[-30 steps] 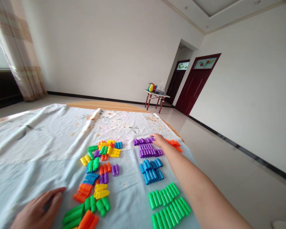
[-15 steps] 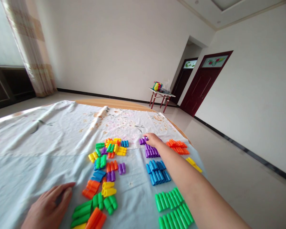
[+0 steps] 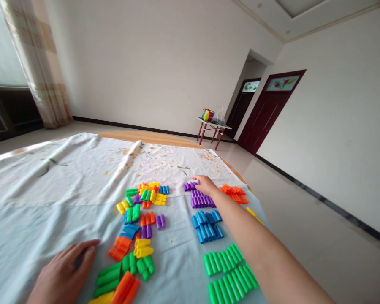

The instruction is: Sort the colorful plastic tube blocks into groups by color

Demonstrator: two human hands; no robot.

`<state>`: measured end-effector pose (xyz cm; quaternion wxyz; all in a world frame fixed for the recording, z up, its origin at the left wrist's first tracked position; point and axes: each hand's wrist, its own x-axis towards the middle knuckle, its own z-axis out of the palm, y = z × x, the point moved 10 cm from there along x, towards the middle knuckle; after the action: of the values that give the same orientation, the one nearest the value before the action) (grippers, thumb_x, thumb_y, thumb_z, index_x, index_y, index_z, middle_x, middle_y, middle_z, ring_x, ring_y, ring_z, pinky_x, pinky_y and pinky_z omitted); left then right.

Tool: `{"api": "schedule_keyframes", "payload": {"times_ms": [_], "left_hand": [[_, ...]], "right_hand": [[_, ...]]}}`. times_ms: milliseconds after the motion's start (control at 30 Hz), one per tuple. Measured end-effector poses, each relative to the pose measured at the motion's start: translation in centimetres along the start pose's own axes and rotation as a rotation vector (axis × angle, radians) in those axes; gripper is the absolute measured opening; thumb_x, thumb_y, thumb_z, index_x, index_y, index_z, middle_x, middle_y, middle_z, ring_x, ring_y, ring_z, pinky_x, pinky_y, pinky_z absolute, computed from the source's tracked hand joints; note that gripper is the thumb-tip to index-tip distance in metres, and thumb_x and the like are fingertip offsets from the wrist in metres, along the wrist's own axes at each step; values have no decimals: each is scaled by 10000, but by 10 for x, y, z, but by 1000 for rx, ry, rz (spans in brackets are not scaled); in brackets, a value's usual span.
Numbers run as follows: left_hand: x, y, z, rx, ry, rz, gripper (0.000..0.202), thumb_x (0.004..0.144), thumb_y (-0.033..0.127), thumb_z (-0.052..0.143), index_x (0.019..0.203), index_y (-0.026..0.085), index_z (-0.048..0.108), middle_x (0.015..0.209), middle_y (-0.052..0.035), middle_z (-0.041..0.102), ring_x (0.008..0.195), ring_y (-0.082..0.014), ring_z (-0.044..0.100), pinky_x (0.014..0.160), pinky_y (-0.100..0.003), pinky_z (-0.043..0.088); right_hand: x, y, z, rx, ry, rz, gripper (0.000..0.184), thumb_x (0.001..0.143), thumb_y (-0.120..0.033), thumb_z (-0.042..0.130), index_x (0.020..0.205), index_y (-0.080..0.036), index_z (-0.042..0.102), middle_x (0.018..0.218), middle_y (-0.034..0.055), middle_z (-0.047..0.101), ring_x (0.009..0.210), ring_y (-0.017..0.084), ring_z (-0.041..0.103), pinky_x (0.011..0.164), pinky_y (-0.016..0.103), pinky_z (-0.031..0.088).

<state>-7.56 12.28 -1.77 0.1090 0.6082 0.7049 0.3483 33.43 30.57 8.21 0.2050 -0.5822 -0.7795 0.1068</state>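
My right hand reaches far across the cloth, its fingers closed around the end of a short row of purple plastic building pieces. Just nearer lies a longer purple row, partly behind my wrist. Below it sit stacked blue pieces and two rows of green pieces, some hidden by my forearm. My left hand rests on the cloth at the lower left, thumb apart from the fingers and holding nothing. Beside it are mixed pieces, among them orange ones and green ones.
A floral cloth covers the table, with wood showing at its far edge. Orange pieces and yellow pieces lie right of my forearm. A small table with a colourful bag stands by the far wall.
My right hand stays at the short purple row, with slightly more of that row showing now. The view has shifted a little. My left hand has not visibly moved.
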Motion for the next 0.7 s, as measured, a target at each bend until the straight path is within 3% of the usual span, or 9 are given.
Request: {"api": "schedule_keyframes", "payload": {"times_ms": [167, 300, 400, 500, 700], "left_hand": [[-4, 19, -8, 20, -49, -39, 400, 725, 536, 425, 863, 275, 695, 933, -24, 715, 899, -228, 638, 810, -332, 479], [-7, 41, -17, 36, -52, -17, 389, 769, 470, 408, 896, 243, 697, 938, -43, 710, 907, -216, 632, 800, -304, 472], [-8, 49, -20, 45, -41, -13, 382, 759, 457, 417, 881, 237, 704, 917, -46, 709, 897, -220, 633, 780, -299, 471], [-9, 50, -20, 36, -44, -8, 387, 760, 450, 416, 881, 228, 709, 923, -53, 708, 906, -229, 631, 789, -309, 470], [-11, 51, -20, 31, -34, 29, 378, 783, 432, 419, 901, 219, 706, 948, -59, 707, 907, -226, 632, 802, -302, 463]], "right_hand": [[-22, -29, -21, 54, 51, -35, 333, 770, -68, 559, 1066, -167, 675, 1012, 67, 701, 883, 166, 640, 848, 273, 482], [-54, -87, -21, 155, 29, -146, 273, 818, -142, 552, 1061, -174, 671, 1017, 55, 701, 893, 153, 636, 820, 260, 484], [-90, -143, -8, 282, -28, -288, 238, 828, -189, 560, 1030, -184, 684, 956, 43, 712, 804, 143, 643, 759, 253, 495], [-127, -180, 15, 361, -70, -319, 219, 829, -197, 562, 1005, -207, 691, 936, 23, 710, 790, 139, 643, 745, 248, 497], [-169, -193, 57, 424, -25, -241, 258, 783, -138, 597, 1019, -209, 676, 956, 34, 682, 898, 168, 622, 869, 297, 485]]}}
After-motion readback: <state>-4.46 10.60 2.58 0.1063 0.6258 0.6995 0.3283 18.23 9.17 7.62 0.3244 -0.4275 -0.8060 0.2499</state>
